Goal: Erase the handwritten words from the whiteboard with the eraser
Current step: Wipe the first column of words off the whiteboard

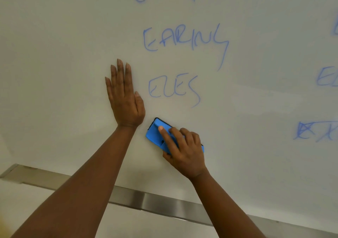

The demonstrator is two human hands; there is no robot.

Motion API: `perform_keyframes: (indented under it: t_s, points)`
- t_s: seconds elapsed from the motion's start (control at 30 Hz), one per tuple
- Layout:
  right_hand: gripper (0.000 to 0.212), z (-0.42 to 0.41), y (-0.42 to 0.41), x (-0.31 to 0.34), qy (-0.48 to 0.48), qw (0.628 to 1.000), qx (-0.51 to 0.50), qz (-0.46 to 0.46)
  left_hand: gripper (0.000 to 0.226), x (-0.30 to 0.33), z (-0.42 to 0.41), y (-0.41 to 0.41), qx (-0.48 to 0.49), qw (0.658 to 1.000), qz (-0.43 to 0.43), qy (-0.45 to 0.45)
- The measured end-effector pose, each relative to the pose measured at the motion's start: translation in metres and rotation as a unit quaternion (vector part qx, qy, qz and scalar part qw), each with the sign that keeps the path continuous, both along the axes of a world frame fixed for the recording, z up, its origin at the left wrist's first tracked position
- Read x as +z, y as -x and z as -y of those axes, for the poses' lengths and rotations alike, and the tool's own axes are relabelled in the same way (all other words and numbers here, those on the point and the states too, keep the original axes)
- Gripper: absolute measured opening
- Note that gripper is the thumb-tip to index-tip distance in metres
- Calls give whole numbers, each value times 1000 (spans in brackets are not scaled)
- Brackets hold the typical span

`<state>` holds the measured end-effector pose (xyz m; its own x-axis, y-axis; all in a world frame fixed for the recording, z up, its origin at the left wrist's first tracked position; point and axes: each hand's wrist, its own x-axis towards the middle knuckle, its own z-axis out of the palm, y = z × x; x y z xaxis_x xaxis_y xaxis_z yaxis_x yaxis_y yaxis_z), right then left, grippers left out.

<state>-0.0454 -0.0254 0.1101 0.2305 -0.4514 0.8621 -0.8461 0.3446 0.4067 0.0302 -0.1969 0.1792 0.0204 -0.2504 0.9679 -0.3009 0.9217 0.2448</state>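
Blue eraser point(158, 133) — one — in right hand point(184, 150).

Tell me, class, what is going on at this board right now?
A person is wiping a whiteboard. The right hand grips a blue eraser against the board, just below the word EYES. The left hand rests flat on the board beside it. EARING and other blue words remain unerased.

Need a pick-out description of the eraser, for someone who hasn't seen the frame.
Start at the whiteboard and its blue handwriting, then drop below the lowest word of the middle column, "ELES". The eraser lies there against the board, gripped by the right hand. It is the only solid blue block, with a dark pad edge.
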Motion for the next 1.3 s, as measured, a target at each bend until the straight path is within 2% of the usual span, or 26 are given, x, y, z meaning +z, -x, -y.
perform_keyframes:
  t_s: [0.13, 0.33, 0.43, 0.73, 0.93, 1.03, 1.3]
  points:
    - [62, -3, -2, -9, -59, 998, 5, -24, 60, 0, 0, -1, 1, 1000, 1, 2]
    - [59, -3, 1, 10, 6, 1000, 2, 4, 62, -1, 1, 0, 4, 1000, 4, 2]
    - [59, 1, -2, 12, 3, 1000, 2, 0, 62, -1, 1, 0, 3, 1000, 5, 1]
    - [63, -4, -4, -9, -113, 993, 7, -43, 62, 1, 0, -2, -8, 1000, 0, -3]
    - [59, -13, 8, 15, 35, 999, 9, 11, 63, -2, -3, -3, -11, 1000, 7, -3]
    - [57, -2, 4, 24, 75, 997, 11, 26, 64, 2, -1, -3, -8, 1000, 2, 0]
    - [64, -3, -1, -3, -87, 995, 28, -44, 65, -3, -1, -3, -13, 1000, 9, -12]
